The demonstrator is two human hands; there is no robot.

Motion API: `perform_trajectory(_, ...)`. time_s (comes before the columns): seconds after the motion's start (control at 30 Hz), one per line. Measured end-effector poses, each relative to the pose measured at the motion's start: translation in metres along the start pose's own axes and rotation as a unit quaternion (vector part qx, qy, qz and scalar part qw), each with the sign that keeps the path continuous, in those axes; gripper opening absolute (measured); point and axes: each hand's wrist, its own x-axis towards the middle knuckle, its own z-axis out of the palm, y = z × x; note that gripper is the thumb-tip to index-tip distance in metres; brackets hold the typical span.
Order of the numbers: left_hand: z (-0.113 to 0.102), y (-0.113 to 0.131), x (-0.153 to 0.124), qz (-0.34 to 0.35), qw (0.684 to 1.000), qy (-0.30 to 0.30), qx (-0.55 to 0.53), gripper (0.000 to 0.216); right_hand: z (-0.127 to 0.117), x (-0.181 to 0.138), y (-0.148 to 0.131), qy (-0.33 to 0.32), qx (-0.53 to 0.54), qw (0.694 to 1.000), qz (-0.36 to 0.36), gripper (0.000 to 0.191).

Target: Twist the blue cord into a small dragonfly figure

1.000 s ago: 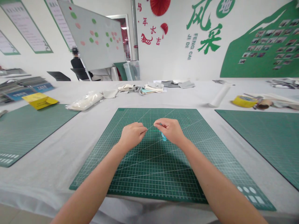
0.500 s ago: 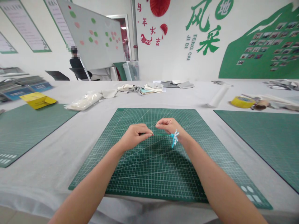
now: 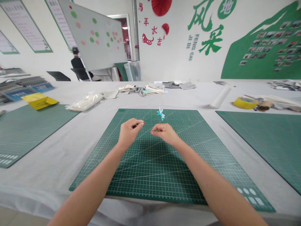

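Both of my hands hover over the middle green cutting mat (image 3: 150, 175). My left hand (image 3: 129, 133) is closed in a pinch on the near end of a thin green stem. At the stem's far tip sits a small light-blue dragonfly ornament (image 3: 161, 113), raised above the mat's far edge. My right hand (image 3: 166, 133) is just right of the left hand, its fingers curled into a pinch close to the stem. Whether anything is between those fingers does not show.
More green mats lie at the left (image 3: 28, 128) and right (image 3: 265, 138). On the grey table are a yellow box (image 3: 39, 101), a plastic bag (image 3: 86, 102), fabric scraps (image 3: 150, 88), a white roll (image 3: 221, 96) and yellow tape (image 3: 245, 102). A person (image 3: 76, 62) sits by the far whiteboard.
The dragonfly ornament has left my right hand's side and swung up and away, now on the far end of the stem held by my left hand. My right hand moved slightly left.
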Motion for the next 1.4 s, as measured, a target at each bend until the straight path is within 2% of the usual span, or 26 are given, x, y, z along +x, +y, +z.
perform_trajectory(0.17,0.0,-0.005,0.001,-0.015,0.998,0.016,0.063,0.019,0.007,-0.009,-0.014,0.016,-0.074,0.995,-0.065,0.012)
perform_trajectory(0.37,0.002,-0.005,-0.003,0.019,0.977,-0.026,0.209,0.021,0.009,-0.017,-0.023,0.025,-0.153,0.975,-0.159,0.018)
perform_trajectory(0.6,0.003,-0.003,-0.004,0.058,0.96,-0.073,0.263,0.024,-0.003,-0.017,-0.022,0.106,-0.214,0.951,-0.198,0.022)
perform_trajectory(0.8,0.002,-0.004,-0.005,0.101,0.954,-0.086,0.27,0.023,-0.013,-0.016,-0.022,0.147,-0.239,0.941,-0.189,0.024)
perform_trajectory(1.0,0.002,-0.001,-0.005,0.18,0.939,-0.143,0.258,0.025,-0.022,-0.012,-0.021,0.15,-0.19,0.956,-0.166,0.02)
perform_trajectory(1.13,0.0,0.003,-0.005,0.218,0.928,-0.19,0.237,0.028,-0.031,-0.006,-0.015,0.13,-0.139,0.976,-0.107,0.017)
perform_trajectory(1.27,0.0,0.006,-0.006,0.231,0.925,-0.219,0.209,0.028,-0.038,0.0,-0.003,0.087,-0.067,0.993,-0.037,0.022)
perform_trajectory(1.4,0.0,0.009,-0.007,0.216,0.939,-0.226,0.144,0.025,-0.039,0.003,0.008,0.045,0.042,0.998,0.018,0.025)
